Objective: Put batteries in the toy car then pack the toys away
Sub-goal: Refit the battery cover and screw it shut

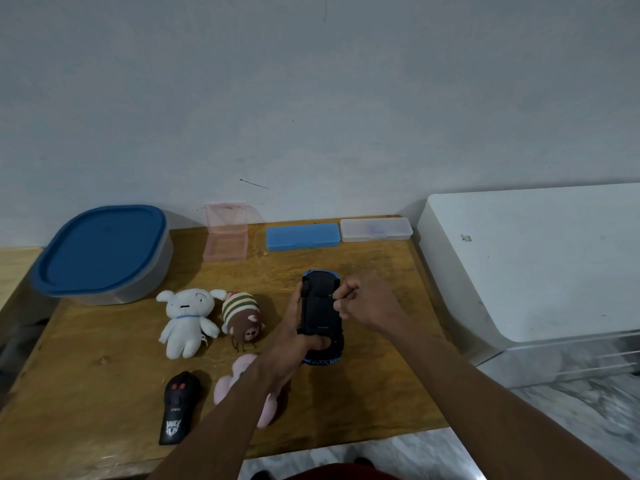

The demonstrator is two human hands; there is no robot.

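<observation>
- toy car (318, 306) is flipped belly-up, right of centre over the tabletop (104, 375). Black underside faces the cam, blue body shows at far + near ends. Can't tell if it rests on the wood or is lifted.
- L hand (294, 336) grips it: fingers along the car's left edge, thumb clamped across the near end.
- R hand (363, 303) is clenched, fingertips at the right edge of the underside. Can't tell if it pinches smth small or nothing, too blurry.
- No batteries visible anywhere. Imo the step is the battery hatch; packing not started.
- Handling (my guess): hard plastic shell, light, stiff, prob a bit slick. Best hold = across the chassis sides, clear of the hatch. Hatch cover is likely the fragile bit, so pry gently.
- Left of the car: white plush (187, 318), striped plush (240, 315) just beside it, pink plush (225, 386) nearer and partly under the L forearm, black remote (178, 407) near-left.
- Plush = soft, light, grab anywhere. Remote = rigid, take it by the body.
- Far edge, left to right: blue-lidded tub (104, 251) w/ lid on, pink clear box (225, 237) open, blue case (302, 236), clear case (376, 229).
- Tub looks like the packing bin; lid has to come off first.
</observation>
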